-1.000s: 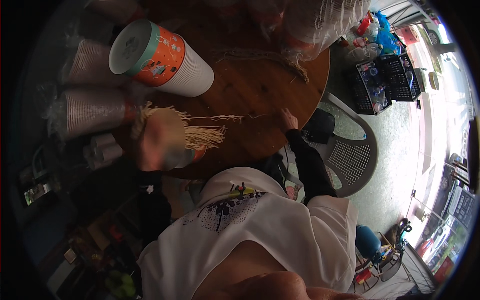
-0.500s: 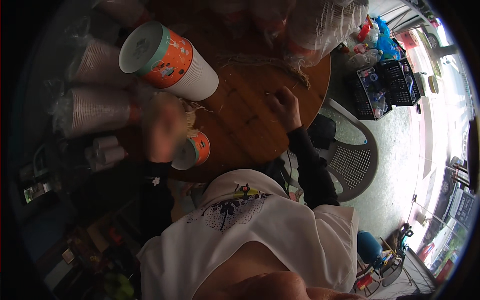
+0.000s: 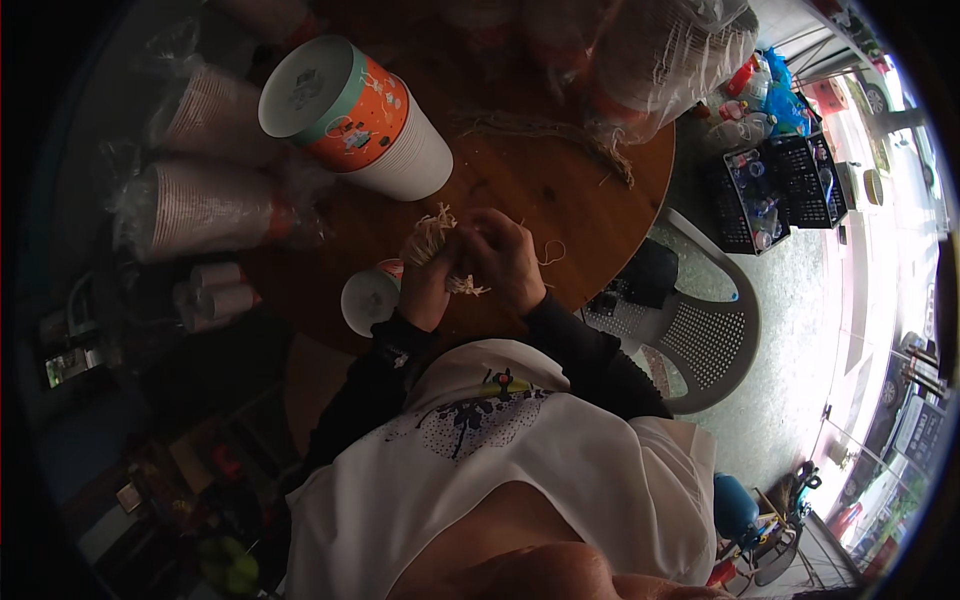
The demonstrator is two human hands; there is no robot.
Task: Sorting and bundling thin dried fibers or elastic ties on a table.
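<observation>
Left hand (image 3: 428,285): closed on straw bundle (image 3: 432,240), at the table's near edge. Right hand (image 3: 503,258): fingers curled on the same bundle, touching the left. Small cup (image 3: 368,299): just left, on its side. Cup stack (image 3: 350,118): beyond. Table (image 3: 560,190): bare wood to the right.

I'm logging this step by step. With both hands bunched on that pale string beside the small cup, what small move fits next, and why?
Probably draw one strand free with the right hand: the left hand grips the string bundle, whose loose ends splay out above the wooden table.
</observation>
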